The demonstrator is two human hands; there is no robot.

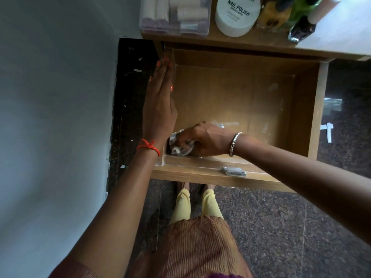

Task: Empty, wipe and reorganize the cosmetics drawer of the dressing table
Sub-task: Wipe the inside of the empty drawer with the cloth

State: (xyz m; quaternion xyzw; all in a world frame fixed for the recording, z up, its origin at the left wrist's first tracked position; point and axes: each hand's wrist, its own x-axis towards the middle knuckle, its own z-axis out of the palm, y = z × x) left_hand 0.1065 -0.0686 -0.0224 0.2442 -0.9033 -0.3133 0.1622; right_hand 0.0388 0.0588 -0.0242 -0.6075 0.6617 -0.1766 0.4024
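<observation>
The wooden drawer (301, 109) is pulled out and holds nothing but a crumpled grey-and-white cloth (178, 148) in its near left corner. My right hand (202, 140) presses down on that cloth, fingers closed over it. My left hand (160, 105) lies flat with fingers straight along the drawer's left wall, holding nothing. On the table top behind the drawer stand a clear box of tubes (176, 15), a white nail polish wipes tub (236, 16) and several bottles (301, 23).
A grey wall (56, 117) runs close on the left, with a dark stone strip beside the drawer. A metal latch (233, 171) sits on the drawer's front edge. Speckled dark floor (281, 227) lies below; my legs stand under the drawer front.
</observation>
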